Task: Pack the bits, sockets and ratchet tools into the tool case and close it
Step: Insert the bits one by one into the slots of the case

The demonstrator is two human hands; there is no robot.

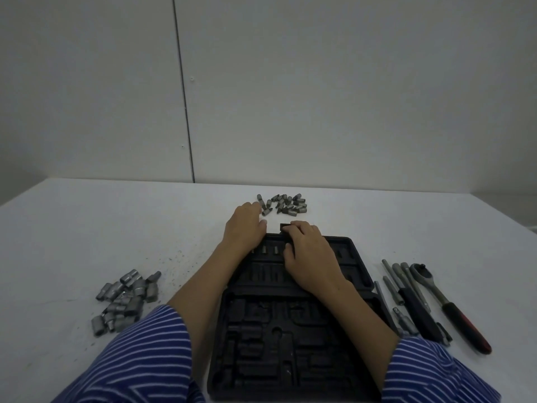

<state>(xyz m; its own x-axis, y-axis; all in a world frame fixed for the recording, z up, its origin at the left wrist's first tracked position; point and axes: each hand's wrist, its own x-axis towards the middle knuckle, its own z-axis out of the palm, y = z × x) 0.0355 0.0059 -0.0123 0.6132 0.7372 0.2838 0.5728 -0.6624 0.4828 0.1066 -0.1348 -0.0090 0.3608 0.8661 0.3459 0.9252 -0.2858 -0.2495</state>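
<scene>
I see the open black moulded plastic tool case at six o'clock. My left hand reaches, fingers relaxed, toward the grey steel bits at twelve; my right hand seemingly pinches the case's latch.

A pale grey, flat panelled wall fills the upper half of the view. A thin dark vertical seam runs down this wall, left of its middle, and ends where the wall meets the table. Two tiny dark specks, perhaps screw heads, sit just right of the seam, one higher and one lower. Below the wall spreads a wide white matte tabletop, its far edge meeting the wall's foot in a soft shadowed line. Fine dark crumbs are scattered over the tabletop below the seam. The light is dim and even, leaving the wall greyish with darker corners.
</scene>
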